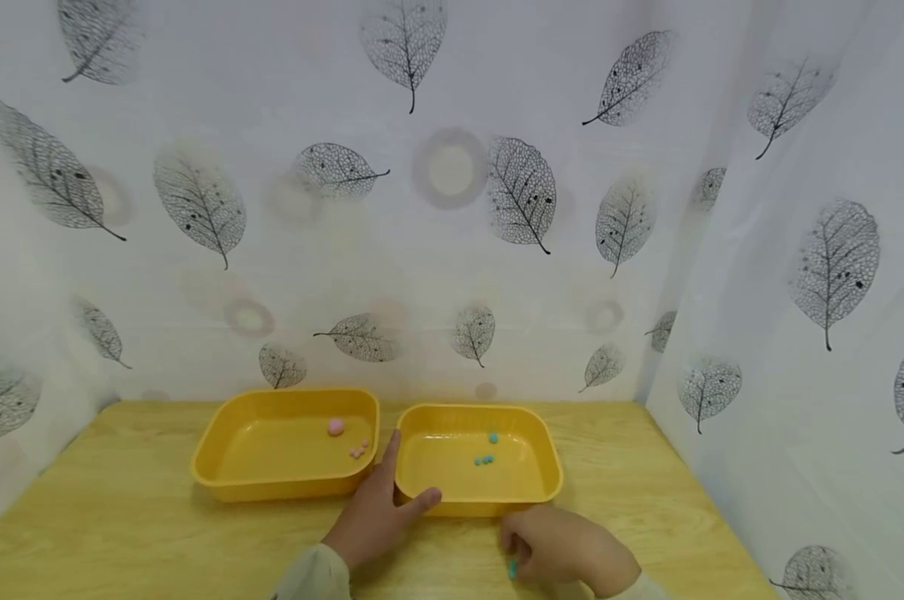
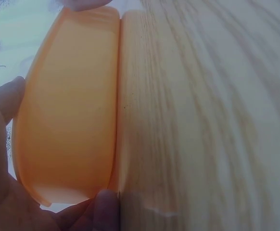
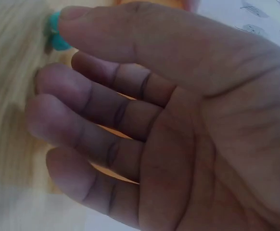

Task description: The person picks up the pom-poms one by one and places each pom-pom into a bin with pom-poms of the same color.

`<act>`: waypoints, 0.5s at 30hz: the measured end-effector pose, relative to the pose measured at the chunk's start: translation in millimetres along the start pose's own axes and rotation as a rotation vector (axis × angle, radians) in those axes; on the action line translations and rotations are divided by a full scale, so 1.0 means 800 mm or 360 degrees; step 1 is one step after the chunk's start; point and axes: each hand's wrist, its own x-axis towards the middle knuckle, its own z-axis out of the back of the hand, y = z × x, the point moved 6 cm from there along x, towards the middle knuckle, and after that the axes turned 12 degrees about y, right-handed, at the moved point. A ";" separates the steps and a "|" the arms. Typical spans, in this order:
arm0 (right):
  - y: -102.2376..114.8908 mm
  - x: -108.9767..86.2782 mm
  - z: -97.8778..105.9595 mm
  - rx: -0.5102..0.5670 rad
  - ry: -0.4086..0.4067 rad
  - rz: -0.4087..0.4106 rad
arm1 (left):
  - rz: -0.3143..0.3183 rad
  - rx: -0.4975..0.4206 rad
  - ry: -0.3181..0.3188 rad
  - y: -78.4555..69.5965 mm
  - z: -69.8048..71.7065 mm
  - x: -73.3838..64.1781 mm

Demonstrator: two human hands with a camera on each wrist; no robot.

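In the head view my left hand [image 1: 380, 510] grips the left side of the right-hand yellow tray [image 1: 552, 500], thumb over its near rim. The left wrist view shows the tray's outer wall [image 2: 72, 106] beside the thumb and fingers. Several small turquoise balls [image 1: 493, 437] lie inside. In front of the tray, my right hand [image 1: 560, 546] is low at the table, fingers bent. Beside its thumb tip are small turquoise pieces [image 3: 59, 41]; a gap shows between thumb and index finger. Whether the thumb touches the pieces is hard to tell.
Left of the gripped tray stands another yellow tray [image 1: 212, 483], holding a larger pink ball [image 1: 335, 427] and several small pink ones [image 1: 357, 452]. Both sit on a wood-patterned table [image 1: 107, 517]. A white leaf-printed curtain [image 1: 452, 275] hangs behind and on both sides.
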 end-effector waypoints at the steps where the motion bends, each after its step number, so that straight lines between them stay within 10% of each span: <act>1: 0.001 0.001 -0.001 -0.0004 -0.0002 -0.0002 | -0.0003 -0.0001 0.0000 0.000 0.000 0.000; 15: 0.005 0.007 -0.007 -0.0001 0.0017 0.0023 | -0.0004 -0.0001 -0.0003 -0.002 0.001 -0.003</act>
